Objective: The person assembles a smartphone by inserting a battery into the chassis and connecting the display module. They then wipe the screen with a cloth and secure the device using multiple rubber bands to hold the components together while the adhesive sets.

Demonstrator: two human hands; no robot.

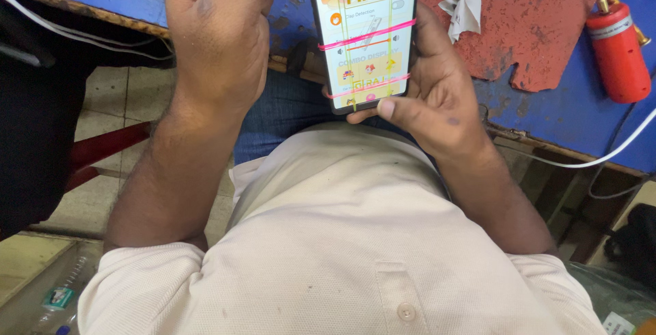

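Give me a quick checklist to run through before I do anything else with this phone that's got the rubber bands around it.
1. Right hand has the phone by its lower right edge, thumb under the bottom end: ok.
2. Left hand on the phone's left side: cannot tell, its grip is hidden behind the back of the hand.
3. Two pink rubber bands cross the screen and sit flat: ok.
4. Screen lit and showing a picture: ok.
5. Phone over the edge of the blue bench, partly above the lap: not ok if it slips.
6. Red gas torch lies on the bench, away from both hands: ok.
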